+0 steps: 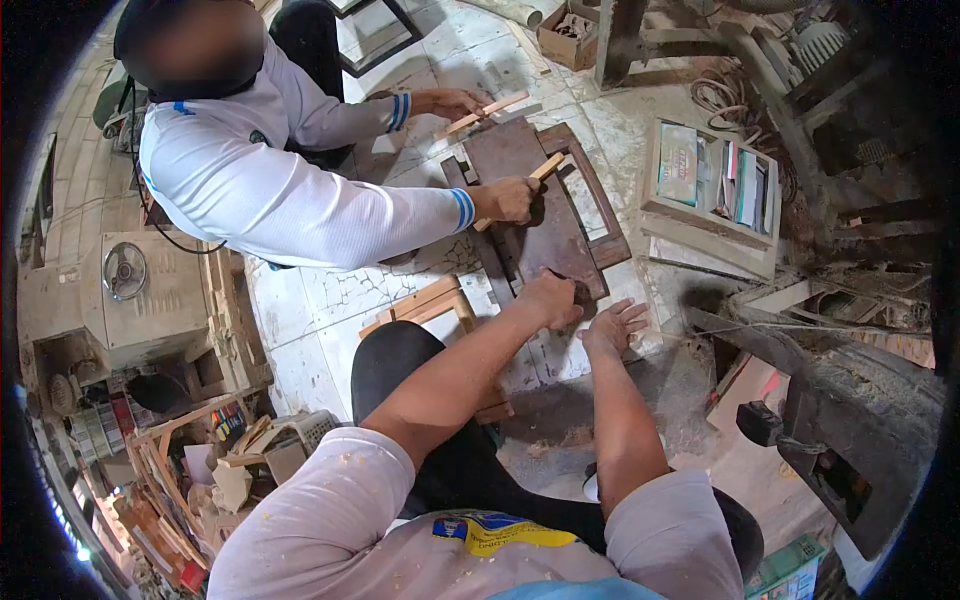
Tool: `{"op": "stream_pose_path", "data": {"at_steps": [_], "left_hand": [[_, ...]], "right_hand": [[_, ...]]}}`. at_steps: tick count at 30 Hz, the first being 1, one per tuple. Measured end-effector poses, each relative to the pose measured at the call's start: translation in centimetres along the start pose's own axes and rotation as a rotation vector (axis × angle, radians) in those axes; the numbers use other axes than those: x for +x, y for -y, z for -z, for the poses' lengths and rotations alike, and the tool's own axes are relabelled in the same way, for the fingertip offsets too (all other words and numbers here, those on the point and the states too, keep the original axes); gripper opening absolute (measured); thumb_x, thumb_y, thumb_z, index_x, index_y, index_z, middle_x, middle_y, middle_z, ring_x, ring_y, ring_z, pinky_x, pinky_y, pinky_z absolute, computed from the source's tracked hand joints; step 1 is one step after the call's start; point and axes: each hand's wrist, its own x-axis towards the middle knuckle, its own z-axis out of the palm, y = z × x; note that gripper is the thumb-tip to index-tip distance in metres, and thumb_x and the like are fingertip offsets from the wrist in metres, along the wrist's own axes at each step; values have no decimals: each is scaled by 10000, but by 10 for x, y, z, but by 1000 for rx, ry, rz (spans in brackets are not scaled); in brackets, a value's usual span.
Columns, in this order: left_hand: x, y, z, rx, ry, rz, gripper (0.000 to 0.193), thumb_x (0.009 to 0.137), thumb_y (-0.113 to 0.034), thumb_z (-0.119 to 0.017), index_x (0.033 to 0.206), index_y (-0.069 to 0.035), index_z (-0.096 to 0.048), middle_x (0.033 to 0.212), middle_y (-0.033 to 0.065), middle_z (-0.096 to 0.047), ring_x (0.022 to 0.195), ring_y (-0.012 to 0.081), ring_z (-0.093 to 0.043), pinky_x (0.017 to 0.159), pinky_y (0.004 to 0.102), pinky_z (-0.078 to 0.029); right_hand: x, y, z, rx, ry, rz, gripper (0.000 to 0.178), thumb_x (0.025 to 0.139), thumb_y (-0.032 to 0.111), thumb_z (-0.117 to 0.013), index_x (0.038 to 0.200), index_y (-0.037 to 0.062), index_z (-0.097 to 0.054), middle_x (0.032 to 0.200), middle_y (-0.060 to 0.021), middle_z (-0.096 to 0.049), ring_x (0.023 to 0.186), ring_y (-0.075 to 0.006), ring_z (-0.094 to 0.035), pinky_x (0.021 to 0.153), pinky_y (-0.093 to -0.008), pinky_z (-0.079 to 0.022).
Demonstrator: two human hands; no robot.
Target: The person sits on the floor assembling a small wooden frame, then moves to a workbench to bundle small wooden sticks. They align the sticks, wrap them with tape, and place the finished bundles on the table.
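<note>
A dark brown wooden panel point(545, 235), set on a low frame, lies between me and a person in a white long-sleeved top. At its near end my left hand point(552, 298) is closed, with a small dark shape beside the fingers; what it grips is hidden. My right hand point(615, 328) hovers just off the panel's near right corner, fingers spread and nothing in it. The other person's near hand point(510, 200) grips a light wooden strip point(546, 168) over the panel. Their far hand point(455, 103) is at a second strip point(508, 102) by the far end.
A light wooden frame point(425, 303) stands left of the panel, by my knee. To the right sits a wooden box point(712, 190) holding packets and papers. Dusty machinery point(830, 390) crowds the right side. A cardboard box point(570, 35) stands at the back.
</note>
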Motion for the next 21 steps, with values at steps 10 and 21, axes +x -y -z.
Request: {"op": "stream_pose_path", "data": {"at_steps": [10, 21], "left_hand": [[0, 32, 3, -292, -454, 258, 357, 904, -318, -614, 1016, 5, -718, 1035, 295, -696, 989, 433, -691, 862, 501, -562], [32, 133, -5, -666, -1014, 563, 334, 888, -255, -634, 1086, 13, -665, 1176, 263, -671, 1127, 415, -649, 968, 472, -512]], "right_hand": [[-6, 2, 5, -25, 33, -13, 1324, 708, 267, -932, 1598, 20, 17, 1648, -264, 168, 1528, -483, 12, 1218, -561, -264], [-2, 2, 2, -40, 22, -7, 1331, 708, 288, -930, 1594, 9, 24, 1639, -289, 155, 1518, -509, -7, 1226, -551, -257]]}}
